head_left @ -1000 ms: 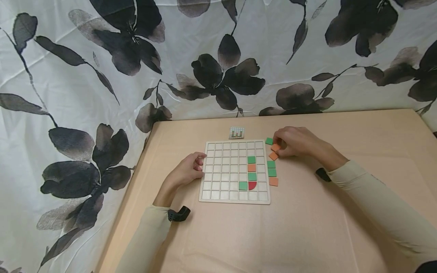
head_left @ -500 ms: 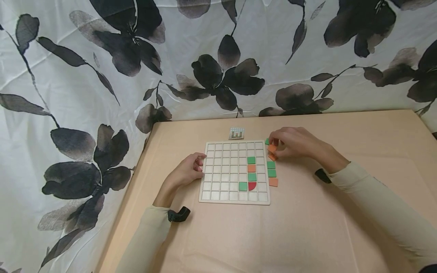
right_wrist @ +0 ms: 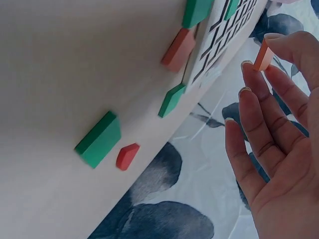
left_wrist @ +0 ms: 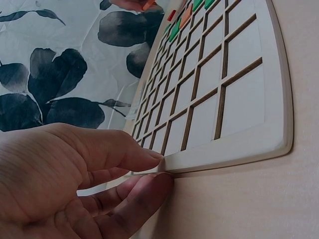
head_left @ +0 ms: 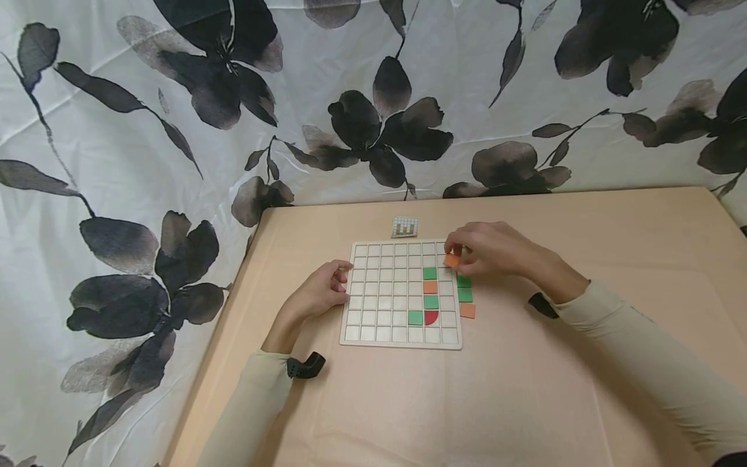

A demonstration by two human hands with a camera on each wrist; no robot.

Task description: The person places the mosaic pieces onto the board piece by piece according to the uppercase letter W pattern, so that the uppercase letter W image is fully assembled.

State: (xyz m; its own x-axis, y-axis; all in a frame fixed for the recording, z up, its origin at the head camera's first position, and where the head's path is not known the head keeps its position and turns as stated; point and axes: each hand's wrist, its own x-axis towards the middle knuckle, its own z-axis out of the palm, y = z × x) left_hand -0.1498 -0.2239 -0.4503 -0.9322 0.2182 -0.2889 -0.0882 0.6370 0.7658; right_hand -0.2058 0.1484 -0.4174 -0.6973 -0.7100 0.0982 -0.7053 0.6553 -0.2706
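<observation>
A white grid board (head_left: 384, 303) lies on the table. My left hand (head_left: 320, 287) holds its left edge, thumb and fingertips at the rim in the left wrist view. My right hand (head_left: 493, 248) is over the board's far right corner, pinching an orange square tile (right_wrist: 263, 56) between thumb and fingertips, raised off the surface. Set in the grid are a green tile (head_left: 429, 273), an orange tile (head_left: 430, 287), another green tile (head_left: 430, 302), a third green tile (head_left: 415, 318) and a red rounded tile (head_left: 431, 318).
Beside the board's right edge lie green tiles (head_left: 464, 295) and an orange square (head_left: 467, 311). The right wrist view shows a loose green tile (right_wrist: 99, 139) and a small red tile (right_wrist: 127, 156). A small printed card (head_left: 404, 227) lies behind the board. Floral cloth (head_left: 327, 52) hangs behind the table.
My right hand has moved left from the loose tiles to the board's far right corner, carrying the orange tile. My left hand stays at the board's edge.
</observation>
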